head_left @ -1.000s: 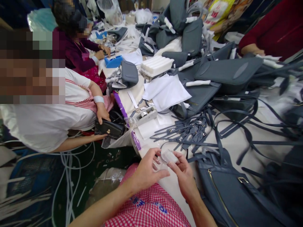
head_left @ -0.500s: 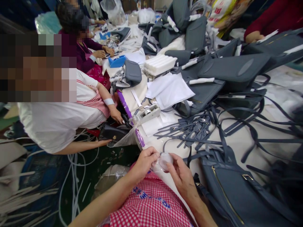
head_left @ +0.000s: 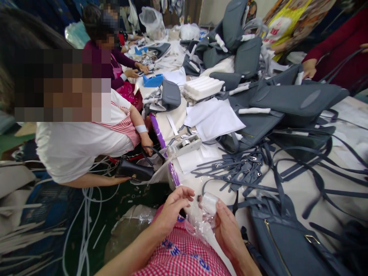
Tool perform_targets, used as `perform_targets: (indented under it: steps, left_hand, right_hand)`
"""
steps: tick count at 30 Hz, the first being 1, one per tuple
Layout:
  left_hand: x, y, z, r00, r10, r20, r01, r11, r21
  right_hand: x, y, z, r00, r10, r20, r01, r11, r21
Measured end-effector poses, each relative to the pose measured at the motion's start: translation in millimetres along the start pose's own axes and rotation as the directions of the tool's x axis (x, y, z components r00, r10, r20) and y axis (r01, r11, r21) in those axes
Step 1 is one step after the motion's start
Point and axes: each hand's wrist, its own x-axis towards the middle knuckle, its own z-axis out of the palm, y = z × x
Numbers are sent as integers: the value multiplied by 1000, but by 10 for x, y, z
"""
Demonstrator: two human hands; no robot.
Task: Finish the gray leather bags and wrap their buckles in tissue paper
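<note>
- Head camera view, workshop bench: a clear plastic roll (head_left: 209,204) sits in the right hand (head_left: 225,226), raised between the worker's body and the near edge of the table (head_left: 290,197).
- Right fingers close around one end of the roll; the left hand (head_left: 176,203) hangs just beside it, fingers loosely curled, a narrow gap before the thumb, and nothing visibly held.
- Loose clear film (head_left: 198,224) droops in crumples between the two hands, above a red checked apron (head_left: 172,264).
- The roll looks light and fairly firm, its surface probably slick; the film appears thin, soft and easily creased or torn. The ends of the roll would seem the surest hold, with any loose film best pinched at its edge.
- Just beyond the roll lies a heap of dark straps (head_left: 244,166) with metal fittings; a zippered dark bag (head_left: 281,234) crowds the right forearm.
- Farther off, a tape dispenser (head_left: 188,145) stands near white sheets (head_left: 217,119).
- At left, a co-worker in a white shirt (head_left: 77,153) handles a small black bag (head_left: 135,170).
- Dangling film and nearby straps look likeliest to snag.
</note>
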Motion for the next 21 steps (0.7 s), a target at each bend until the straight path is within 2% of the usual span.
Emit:
perform_targets:
  steps: [3,5,8,11,16,21]
  left_hand:
    - [-66,179,-50,990,70,121,-90,982,165]
    - [-107,264,-18,977,72,200,-125,955,269]
    - [-144,295,63,980,75,184,-141,917,373]
    - [-164,244,86,980,149,128,-192,868,458]
    - [-206,179,4,943,282,178,-333,748,574]
    - [-244,217,-79,932,281,228,-361,752,551]
  right_hand:
    - [-54,-26,58,997,67,36,-66,997,-42]
    - [-51,-10,63,995,75,71,-67,991,-112]
    - [-8,26,44,998,-14,69,33,957,-287]
    - [11,3,53,993,-106,54,119,880,-461]
    - [-70,-129,216,980,-78,185,157,873,-462]
    - [-87,-145,332,971,-69,228,161,897,-412]
